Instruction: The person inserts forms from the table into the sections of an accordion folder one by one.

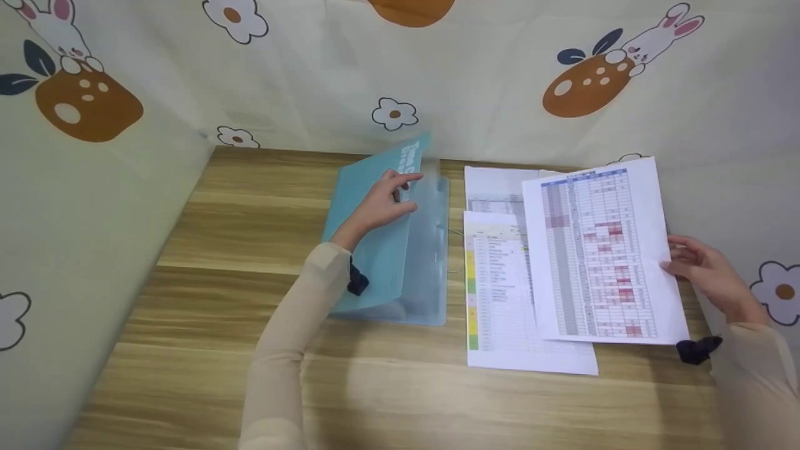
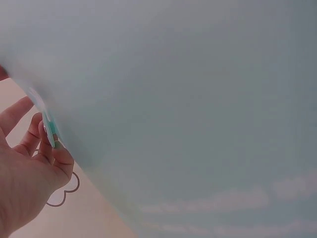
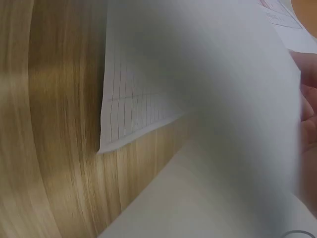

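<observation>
A light-blue plastic folder lies on the table, its cover part-raised over a translucent blue inner layer. My left hand holds the cover's free edge; in the left wrist view, fingers curl at that edge beside a small teal tab. My right hand pinches the right edge of a white printed sheet with a table and red cells. That sheet is lifted and tilted, overlapping other papers. The right wrist view shows its blurred back, hiding most of the hand.
Under the held sheet, a printed page with a coloured left column lies on the wooden table. Another paper lies behind it. A thin loop shows beside the folder. Patterned cloth hangs behind and at both sides.
</observation>
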A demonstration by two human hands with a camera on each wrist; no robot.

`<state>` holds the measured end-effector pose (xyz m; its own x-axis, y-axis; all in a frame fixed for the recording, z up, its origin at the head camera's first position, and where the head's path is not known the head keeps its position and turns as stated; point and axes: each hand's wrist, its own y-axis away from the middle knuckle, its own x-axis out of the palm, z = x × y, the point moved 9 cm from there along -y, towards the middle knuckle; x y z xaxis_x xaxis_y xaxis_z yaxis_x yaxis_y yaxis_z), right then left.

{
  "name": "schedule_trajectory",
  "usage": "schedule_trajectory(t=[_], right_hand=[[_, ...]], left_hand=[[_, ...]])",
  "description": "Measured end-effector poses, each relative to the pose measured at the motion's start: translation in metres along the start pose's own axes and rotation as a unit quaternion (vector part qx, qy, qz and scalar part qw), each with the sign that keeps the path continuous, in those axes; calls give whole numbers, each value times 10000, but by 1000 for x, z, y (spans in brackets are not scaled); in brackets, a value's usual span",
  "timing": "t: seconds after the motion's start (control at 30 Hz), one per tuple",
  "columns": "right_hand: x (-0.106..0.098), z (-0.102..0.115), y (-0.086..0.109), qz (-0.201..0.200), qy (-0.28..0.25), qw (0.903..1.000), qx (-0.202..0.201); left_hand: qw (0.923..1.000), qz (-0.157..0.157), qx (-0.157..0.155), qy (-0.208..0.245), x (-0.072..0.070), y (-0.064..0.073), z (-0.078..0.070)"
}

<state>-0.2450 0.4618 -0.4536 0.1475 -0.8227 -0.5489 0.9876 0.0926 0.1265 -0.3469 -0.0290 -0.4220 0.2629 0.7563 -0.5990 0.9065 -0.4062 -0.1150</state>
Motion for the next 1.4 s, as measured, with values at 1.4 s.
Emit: schedule_trajectory(t=[1.4], right_hand=[[86, 50, -25, 686, -5056, 8600, -66]], left_hand=[[9999, 3, -24, -101, 2, -1, -1]])
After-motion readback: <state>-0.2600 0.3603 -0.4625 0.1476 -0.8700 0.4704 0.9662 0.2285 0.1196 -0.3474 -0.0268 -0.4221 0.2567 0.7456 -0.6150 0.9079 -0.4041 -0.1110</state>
